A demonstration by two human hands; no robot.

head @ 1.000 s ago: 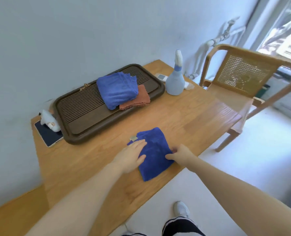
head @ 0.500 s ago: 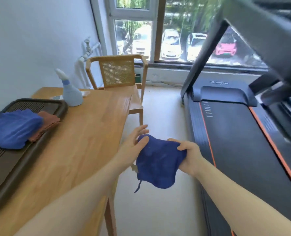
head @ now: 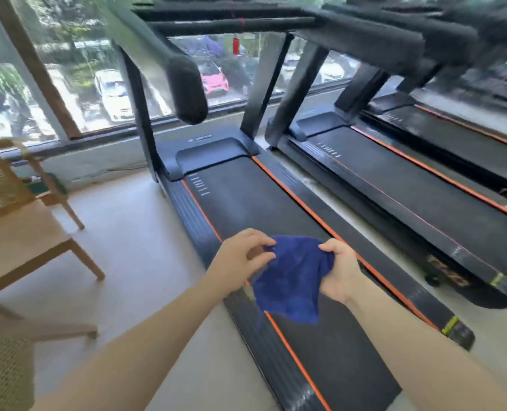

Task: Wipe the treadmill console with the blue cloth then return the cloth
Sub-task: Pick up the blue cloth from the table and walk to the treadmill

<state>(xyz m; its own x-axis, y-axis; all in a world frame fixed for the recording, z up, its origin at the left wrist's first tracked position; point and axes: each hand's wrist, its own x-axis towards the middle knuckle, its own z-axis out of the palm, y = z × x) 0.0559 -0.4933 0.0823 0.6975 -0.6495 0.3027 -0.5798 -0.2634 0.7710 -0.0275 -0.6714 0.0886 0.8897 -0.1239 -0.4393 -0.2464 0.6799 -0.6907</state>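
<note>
The blue cloth (head: 291, 280) hangs in the air between my two hands, above the belt of the nearest treadmill (head: 246, 203). My left hand (head: 240, 259) pinches its left top corner with thumb and fingers. My right hand (head: 339, 271) grips its right edge, fingers curled into the fabric. The treadmill's console is mostly out of frame; only its dark underside and crossbar (head: 231, 23) show at the top, with a padded handrail (head: 184, 84) sticking out toward me.
A second treadmill (head: 409, 179) stands parallel on the right, a third one behind it. A wooden cane chair (head: 15, 221) is at the left, with another cane seat at the bottom left. Large windows run along the far wall. Pale floor lies between chair and treadmill.
The view swung right from the wooden table to the treadmills. The cloth, lifted off the table, now hangs over the treadmill belt, and my left hand has closed on its corner.
</note>
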